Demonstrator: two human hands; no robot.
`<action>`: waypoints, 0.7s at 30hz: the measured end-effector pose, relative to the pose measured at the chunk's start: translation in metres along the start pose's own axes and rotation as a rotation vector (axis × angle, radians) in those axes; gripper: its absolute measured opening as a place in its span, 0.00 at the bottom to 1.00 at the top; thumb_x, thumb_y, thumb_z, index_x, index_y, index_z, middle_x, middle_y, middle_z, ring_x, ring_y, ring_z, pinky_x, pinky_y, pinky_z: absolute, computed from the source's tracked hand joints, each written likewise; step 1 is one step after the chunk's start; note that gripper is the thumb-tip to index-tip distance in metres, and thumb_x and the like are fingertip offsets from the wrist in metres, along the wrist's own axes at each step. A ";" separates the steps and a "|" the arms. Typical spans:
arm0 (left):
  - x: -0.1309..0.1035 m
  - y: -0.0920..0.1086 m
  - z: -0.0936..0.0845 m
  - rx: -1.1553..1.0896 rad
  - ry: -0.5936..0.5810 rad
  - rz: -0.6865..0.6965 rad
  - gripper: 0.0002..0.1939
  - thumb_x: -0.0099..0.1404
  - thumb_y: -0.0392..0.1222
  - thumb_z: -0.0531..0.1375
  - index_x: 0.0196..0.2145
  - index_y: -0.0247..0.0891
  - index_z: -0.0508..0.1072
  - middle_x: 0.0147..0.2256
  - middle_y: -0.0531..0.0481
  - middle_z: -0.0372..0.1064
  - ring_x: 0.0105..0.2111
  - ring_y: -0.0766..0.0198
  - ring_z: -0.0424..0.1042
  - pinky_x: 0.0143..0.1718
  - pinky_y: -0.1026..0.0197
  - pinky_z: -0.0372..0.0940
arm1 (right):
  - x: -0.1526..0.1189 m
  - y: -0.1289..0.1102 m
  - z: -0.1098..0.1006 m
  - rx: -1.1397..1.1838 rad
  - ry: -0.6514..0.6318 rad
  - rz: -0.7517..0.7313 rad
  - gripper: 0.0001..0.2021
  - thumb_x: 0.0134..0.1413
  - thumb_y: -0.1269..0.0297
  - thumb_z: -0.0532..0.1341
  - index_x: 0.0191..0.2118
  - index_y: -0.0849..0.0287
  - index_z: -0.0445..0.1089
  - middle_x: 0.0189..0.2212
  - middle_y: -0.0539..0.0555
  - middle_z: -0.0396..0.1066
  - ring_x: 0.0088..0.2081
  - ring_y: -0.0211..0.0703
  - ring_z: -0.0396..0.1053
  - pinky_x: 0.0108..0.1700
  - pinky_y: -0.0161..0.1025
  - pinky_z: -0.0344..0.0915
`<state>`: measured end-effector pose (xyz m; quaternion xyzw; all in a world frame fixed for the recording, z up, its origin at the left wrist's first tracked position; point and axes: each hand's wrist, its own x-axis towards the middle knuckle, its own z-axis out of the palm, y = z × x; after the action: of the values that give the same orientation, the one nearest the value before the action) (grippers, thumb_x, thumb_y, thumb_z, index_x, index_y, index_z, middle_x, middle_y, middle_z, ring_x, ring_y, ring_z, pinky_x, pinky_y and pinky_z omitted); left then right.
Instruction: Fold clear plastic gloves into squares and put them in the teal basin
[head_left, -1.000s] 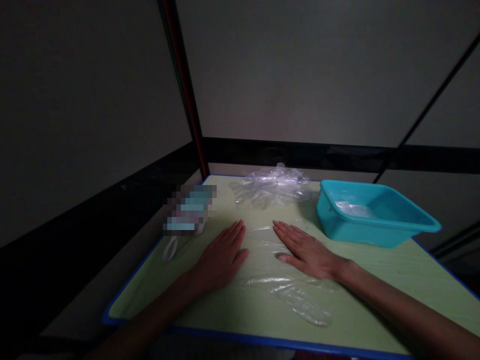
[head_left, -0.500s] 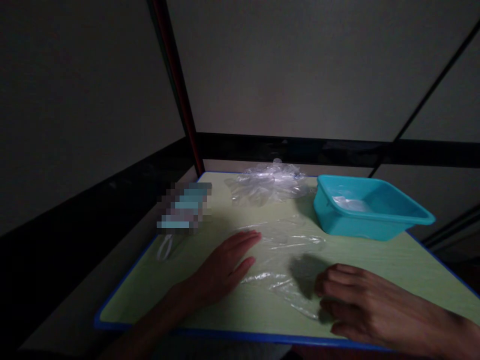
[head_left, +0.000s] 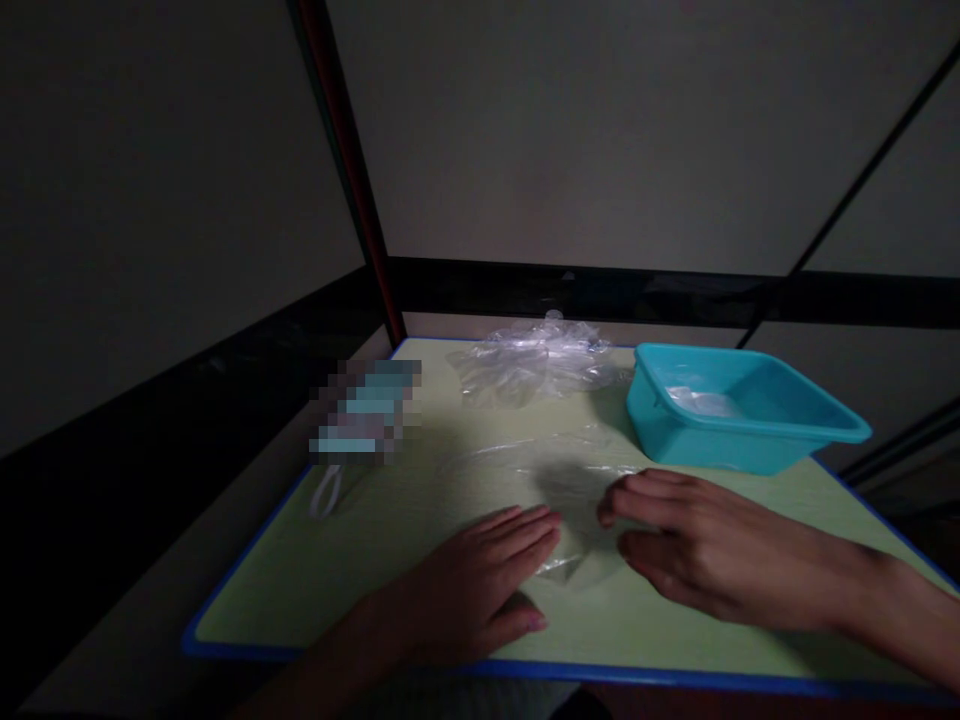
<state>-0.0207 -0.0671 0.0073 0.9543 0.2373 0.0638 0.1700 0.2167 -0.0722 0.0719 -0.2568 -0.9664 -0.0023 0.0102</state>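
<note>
A thin, clear plastic piece [head_left: 487, 462], a bag or a sheet, lies spread on the pale green table [head_left: 300, 610]. My left hand [head_left: 480, 580] rests flat over its near part, fingers stretched out and the thumb held apart. To the right, my right hand [head_left: 697, 545] hovers just above the plastic's right side and throws a shadow on it. Its fingers are loosely bent, a gap shows between them and the thumb, and I see nothing held there. Some of the plastic's edges are hard to make out.
A crumpled heap of clear plastic [head_left: 532, 365] lies at the table's back. At the right stands a turquoise basin [head_left: 720, 448] with some whitish plastic [head_left: 701, 402] inside. A blurred-out object [head_left: 367, 410] with a white loop [head_left: 326, 492] is at the left edge. Walls rise behind and left.
My left hand has moved right and nearer to me across the plastic. My right hand has moved up and left. The plastic's near edge no longer reaches as far toward me.
</note>
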 end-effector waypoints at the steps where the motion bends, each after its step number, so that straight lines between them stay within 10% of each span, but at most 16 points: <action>1: -0.001 0.000 0.000 -0.004 0.012 -0.012 0.30 0.61 0.46 0.50 0.57 0.35 0.45 0.58 0.46 0.43 0.57 0.62 0.43 0.56 0.58 0.44 | 0.006 0.005 -0.005 0.013 0.004 0.001 0.11 0.55 0.70 0.48 0.28 0.60 0.66 0.35 0.55 0.63 0.38 0.43 0.60 0.38 0.42 0.59; 12: -0.002 0.002 0.002 0.023 0.077 -0.049 0.29 0.61 0.44 0.50 0.57 0.36 0.44 0.59 0.47 0.38 0.58 0.60 0.39 0.56 0.55 0.44 | 0.046 0.044 0.014 0.104 -0.047 -0.013 0.06 0.51 0.74 0.52 0.31 0.62 0.66 0.32 0.54 0.64 0.37 0.41 0.63 0.39 0.39 0.61; 21: -0.001 0.002 -0.001 0.029 0.035 0.027 0.31 0.60 0.53 0.50 0.57 0.41 0.46 0.60 0.47 0.29 0.58 0.53 0.32 0.56 0.48 0.39 | 0.039 0.028 0.022 0.049 0.130 0.186 0.10 0.54 0.71 0.49 0.40 0.64 0.65 0.39 0.58 0.65 0.41 0.45 0.64 0.41 0.43 0.62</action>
<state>-0.0213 -0.0691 0.0083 0.9585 0.2284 0.0791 0.1509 0.1965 -0.0287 0.0502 -0.3443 -0.9355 0.0056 0.0793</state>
